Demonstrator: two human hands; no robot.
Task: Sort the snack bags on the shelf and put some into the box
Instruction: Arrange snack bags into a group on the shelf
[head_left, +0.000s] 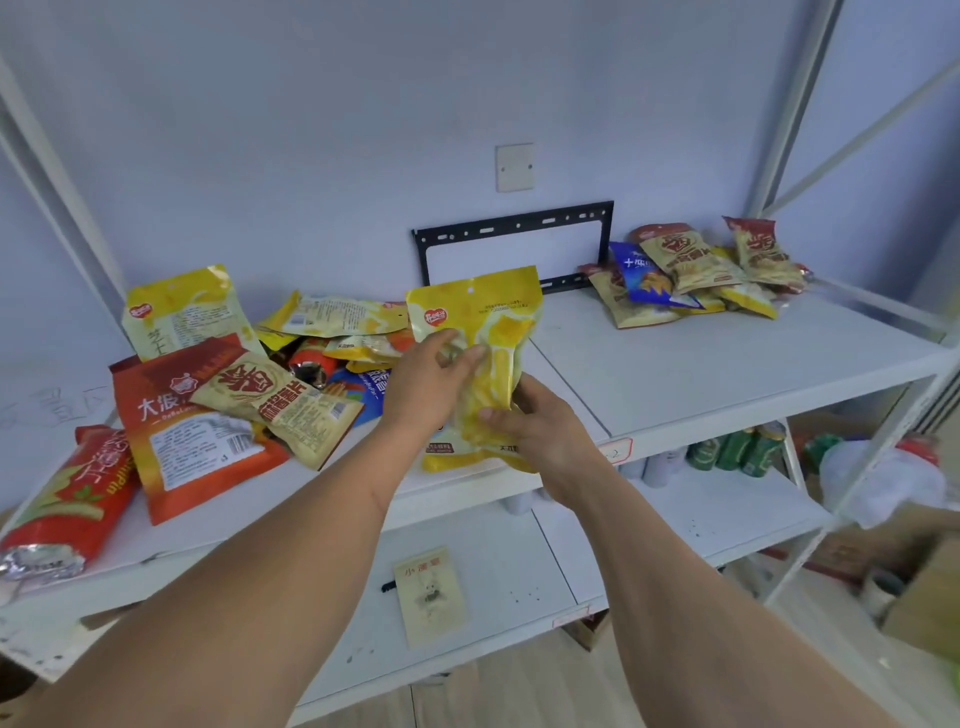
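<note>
Two snack piles (249, 374) (696, 270) flank the held yellow bag (488, 332).

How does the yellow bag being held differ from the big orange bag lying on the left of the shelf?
The yellow bag is upright in the air, gripped by the left hand and right hand; the orange bag lies flat on the shelf. The orange bag has a beige bag resting on it; nothing covers the yellow bag. Both are printed snack packets.
</note>
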